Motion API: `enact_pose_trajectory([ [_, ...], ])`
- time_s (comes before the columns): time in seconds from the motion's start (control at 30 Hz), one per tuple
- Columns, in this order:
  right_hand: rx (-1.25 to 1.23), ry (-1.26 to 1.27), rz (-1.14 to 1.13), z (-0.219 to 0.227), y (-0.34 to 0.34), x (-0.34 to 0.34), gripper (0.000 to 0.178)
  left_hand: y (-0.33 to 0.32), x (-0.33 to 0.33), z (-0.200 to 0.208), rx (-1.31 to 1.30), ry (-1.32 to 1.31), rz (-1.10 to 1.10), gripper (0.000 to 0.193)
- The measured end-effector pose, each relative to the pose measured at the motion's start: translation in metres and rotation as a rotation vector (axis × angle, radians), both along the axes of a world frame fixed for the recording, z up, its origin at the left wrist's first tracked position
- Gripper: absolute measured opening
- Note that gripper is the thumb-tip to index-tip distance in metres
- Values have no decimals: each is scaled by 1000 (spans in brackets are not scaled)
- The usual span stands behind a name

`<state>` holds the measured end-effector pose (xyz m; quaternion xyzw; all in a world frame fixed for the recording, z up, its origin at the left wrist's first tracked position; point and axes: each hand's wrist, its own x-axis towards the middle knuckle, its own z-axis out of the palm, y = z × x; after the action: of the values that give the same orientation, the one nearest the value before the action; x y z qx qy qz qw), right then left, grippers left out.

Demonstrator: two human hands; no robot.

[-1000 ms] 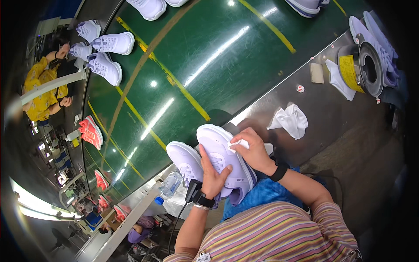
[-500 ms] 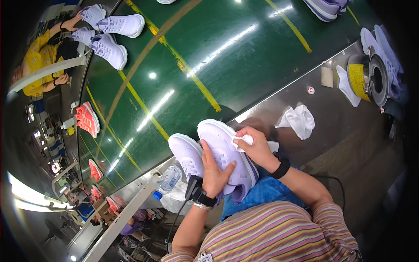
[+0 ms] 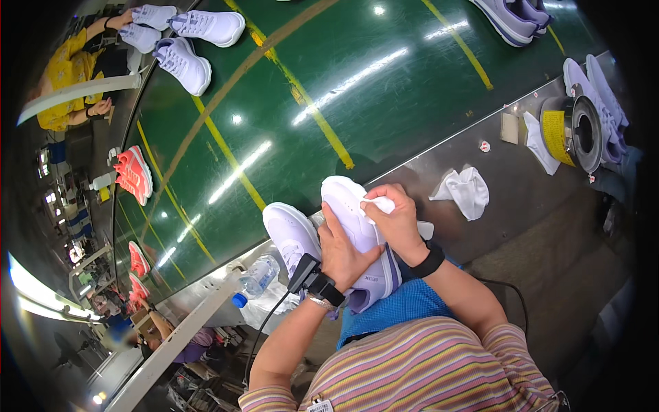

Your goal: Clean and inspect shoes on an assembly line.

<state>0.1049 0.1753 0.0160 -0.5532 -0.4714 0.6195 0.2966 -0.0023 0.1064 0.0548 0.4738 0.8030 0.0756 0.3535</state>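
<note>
A lavender sneaker [image 3: 340,193] with a white sole rests toe-away before me, its heel near my lap. My left hand [image 3: 343,257] grips its upper across the laces, thumb and fingers spread around it. My right hand [image 3: 401,223] pinches a small white cloth [image 3: 382,204] against the forefoot's right side. The matching sneaker [image 3: 285,225] stands close on the left, partly hidden behind my left hand and the black device on that wrist.
A green belt [image 3: 274,103] carries white-lavender sneakers [image 3: 184,66] and coral sneakers [image 3: 134,173]. Along the metal ledge are a crumpled white cloth [image 3: 464,193], a round metal container [image 3: 580,130] and a water bottle [image 3: 259,276]. Other people work at the left.
My right hand and the cloth have shifted slightly toward the toe. The held sneaker is turned a little more upright. At upper left, the belt sneakers appear farther right.
</note>
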Motion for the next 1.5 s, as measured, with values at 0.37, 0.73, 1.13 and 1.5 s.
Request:
enact_pose_trajectory([
  [0.37, 13, -28, 51, 2, 4, -2, 11, -6, -1, -4, 1, -61, 58, 126],
  [0.73, 18, -116, 94, 7, 0, 2, 13, -7, -1, -3, 2, -49, 76, 123],
  [1.13, 95, -75, 45, 1, -9, 2, 12, -11, -1, -3, 35, -63, 77, 122],
  [1.5, 50, 25, -4, -3, -17, 2, 14, -9, -1, -1, 6, -61, 82, 124],
])
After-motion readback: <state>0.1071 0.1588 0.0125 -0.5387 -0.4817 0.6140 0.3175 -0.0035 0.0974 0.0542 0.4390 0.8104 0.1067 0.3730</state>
